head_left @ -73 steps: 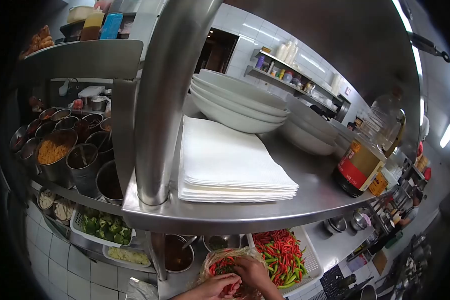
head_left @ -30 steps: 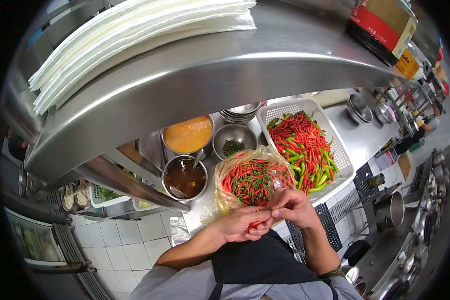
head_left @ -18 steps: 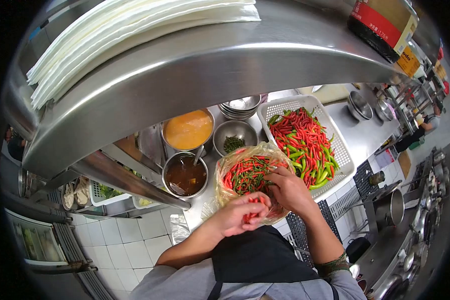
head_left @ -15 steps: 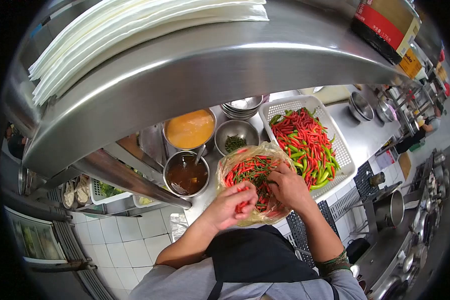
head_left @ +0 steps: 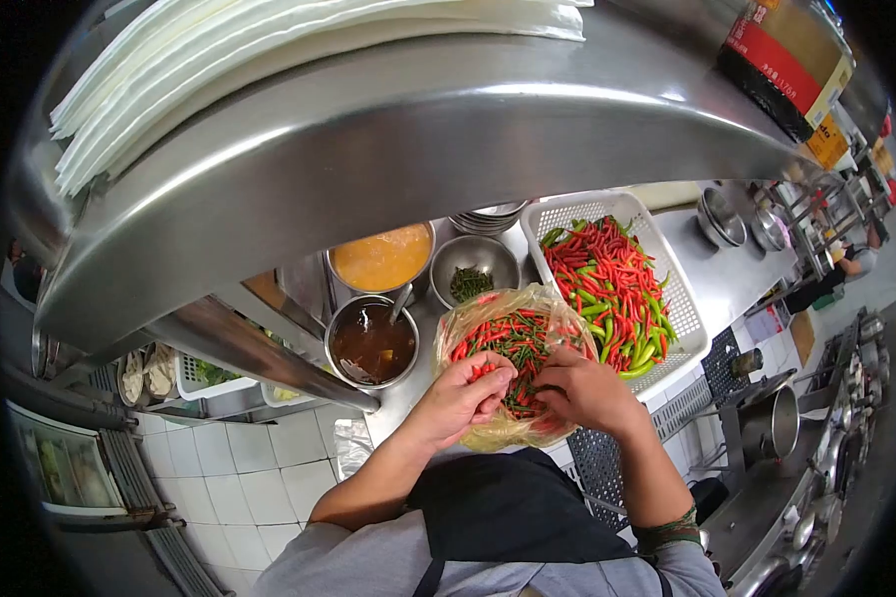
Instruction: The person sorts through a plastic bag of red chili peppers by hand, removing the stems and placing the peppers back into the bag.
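A clear plastic bag (head_left: 468, 435) full of red chilies with green stems (head_left: 516, 333) stands open at the counter's front edge. My left hand (head_left: 460, 400) is closed over its left side, with red chilies showing between the fingers. Over the bag's right side, my right hand (head_left: 585, 390) has its fingers bent together; what they pinch is hidden. Behind the bag, a steel bowl (head_left: 503, 261) holds small green stems (head_left: 470, 284). To the right is a white perforated basket (head_left: 694, 328) with loose red and green chilies (head_left: 612, 289).
Left of the bag are a pot of dark sauce (head_left: 371, 343) with a spoon and a pot of orange liquid (head_left: 381, 259). A steel shelf (head_left: 418, 129) with white cloths (head_left: 269, 70) and a jar (head_left: 786, 65) crosses above. Another person (head_left: 856, 261) is at the far right.
My left hand has moved slightly right, closer to my right hand, and fewer chilies show in it. My right hand has shifted slightly down and right. The camera view has shifted a little.
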The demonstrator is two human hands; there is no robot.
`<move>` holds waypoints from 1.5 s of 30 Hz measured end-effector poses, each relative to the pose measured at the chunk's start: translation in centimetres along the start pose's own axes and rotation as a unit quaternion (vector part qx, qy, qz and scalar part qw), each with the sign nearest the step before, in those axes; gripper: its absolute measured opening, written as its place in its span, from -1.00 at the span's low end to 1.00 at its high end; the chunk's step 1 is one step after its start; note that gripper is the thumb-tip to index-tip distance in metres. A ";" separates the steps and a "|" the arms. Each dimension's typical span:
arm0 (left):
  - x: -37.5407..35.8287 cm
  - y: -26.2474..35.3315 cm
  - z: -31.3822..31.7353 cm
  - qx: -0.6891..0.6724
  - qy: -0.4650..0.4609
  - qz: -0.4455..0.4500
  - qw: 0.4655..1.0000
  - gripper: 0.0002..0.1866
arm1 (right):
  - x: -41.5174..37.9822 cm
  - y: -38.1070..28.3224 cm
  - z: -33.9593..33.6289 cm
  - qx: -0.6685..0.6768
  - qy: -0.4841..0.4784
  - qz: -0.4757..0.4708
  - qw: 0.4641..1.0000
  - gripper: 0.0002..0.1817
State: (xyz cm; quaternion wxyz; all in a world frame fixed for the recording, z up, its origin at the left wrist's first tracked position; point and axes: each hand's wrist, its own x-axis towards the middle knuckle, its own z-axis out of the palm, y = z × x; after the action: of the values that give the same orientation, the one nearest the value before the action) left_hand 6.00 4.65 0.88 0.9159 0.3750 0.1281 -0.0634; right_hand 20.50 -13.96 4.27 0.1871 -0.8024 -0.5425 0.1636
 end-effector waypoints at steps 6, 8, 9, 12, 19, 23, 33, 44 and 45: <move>0.3 -0.6 -0.4 0.006 0.011 -0.013 1.000 -0.86 | -0.3 -0.4 -0.6 -0.105 0.001 0.142 0.984 -0.80; 0.5 -0.7 -0.2 0.013 0.005 -0.010 1.000 -0.86 | 0.7 -0.4 1.0 -0.102 0.043 0.140 0.984 -0.80; 0.5 -0.7 -0.1 0.014 0.002 -0.006 1.000 -0.86 | 1.2 -0.5 1.8 -0.099 0.063 0.137 0.984 -0.80; 0.5 -0.6 0.2 0.011 0.000 -0.003 1.000 -0.87 | 1.9 -0.3 3.0 -0.076 0.086 0.091 0.989 -0.79; 0.2 -0.4 0.1 -0.047 0.028 -0.038 0.998 -0.84 | 1.3 -2.5 -0.3 0.113 0.235 0.024 0.965 -0.87; 1.1 -0.9 0.9 -0.085 0.034 -0.045 0.995 -0.84 | 1.0 -2.4 0.4 0.067 0.292 -0.112 0.947 -0.85; 1.7 -2.5 0.7 -0.004 0.044 -0.004 0.999 -0.85 | -0.4 -2.4 2.7 0.240 0.254 -0.035 0.936 -0.85; 0.7 -1.5 1.8 0.192 0.024 -0.003 0.981 -0.77 | 0.9 0.1 3.3 0.423 0.151 0.028 0.893 -0.80; 0.6 -1.6 1.5 0.189 0.016 -0.013 0.982 -0.78 | 0.8 -0.1 2.8 0.460 0.113 0.032 0.880 -0.85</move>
State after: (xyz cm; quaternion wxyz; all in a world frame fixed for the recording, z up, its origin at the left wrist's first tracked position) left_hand 6.48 2.44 0.69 0.8253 0.5411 0.1327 -0.0923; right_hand 19.39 -12.85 1.88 0.5899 -0.6561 -0.3553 0.3087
